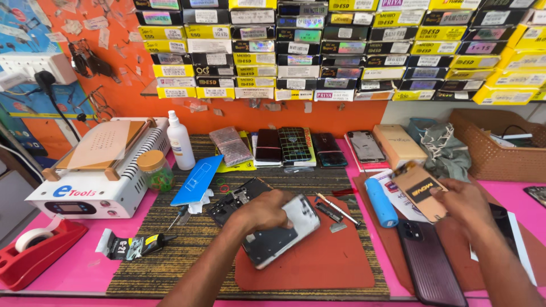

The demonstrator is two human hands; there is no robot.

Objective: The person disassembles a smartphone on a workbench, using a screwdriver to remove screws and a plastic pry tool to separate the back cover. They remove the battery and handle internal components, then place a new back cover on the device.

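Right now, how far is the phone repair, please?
Looks done: the phone under the left hand lies opened on the red mat, and a separate black inner part lies beside it. In hand: the right hand holds a small brown packet. Left: the phone is not closed; the glue tube and tweezers lie untouched.

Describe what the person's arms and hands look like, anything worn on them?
Both forearms come in bare from the bottom edge; no sleeves, cuffs or gloves reach into view. The left hand and the right hand show no rings, and neither wrist carries a watch or band as far as this view shows. No markings or bandages are visible.
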